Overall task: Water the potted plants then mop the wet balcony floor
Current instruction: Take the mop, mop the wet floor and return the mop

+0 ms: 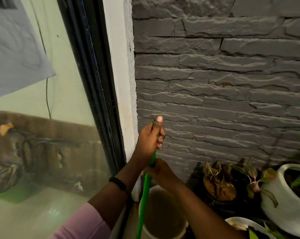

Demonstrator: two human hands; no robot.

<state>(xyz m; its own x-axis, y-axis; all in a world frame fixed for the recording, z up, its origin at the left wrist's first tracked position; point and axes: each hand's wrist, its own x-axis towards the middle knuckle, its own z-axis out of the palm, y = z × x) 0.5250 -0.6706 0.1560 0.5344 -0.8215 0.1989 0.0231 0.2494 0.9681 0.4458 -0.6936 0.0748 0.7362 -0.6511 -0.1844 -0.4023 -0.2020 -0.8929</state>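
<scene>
Item: mop handle (146, 183), green, slender, recorded near upright with a slight lean, its long axis running from the top end at the thumb down past the bucket (164, 219) and out of the lower edge of view; the mop head was not seen. Left hand (150, 141): uppermost on the handle, fingers curled round it and thumb laid along the top end, the grip closed on the pole; a dark bracelet (118, 182) was noted at that wrist. Right hand (160, 170): just below the left, wrapped round the same pole, the grip likewise closed on it. The handle lay inside both grips, so no reach was judged necessary; the working end lay downward from the hands, with the right hand the nearer to it. Potted plants (220, 180) and a white pot (287, 209) were entered to the right, against the grey stone wall (232, 83); a glass door (47, 118) stood to the left.
</scene>
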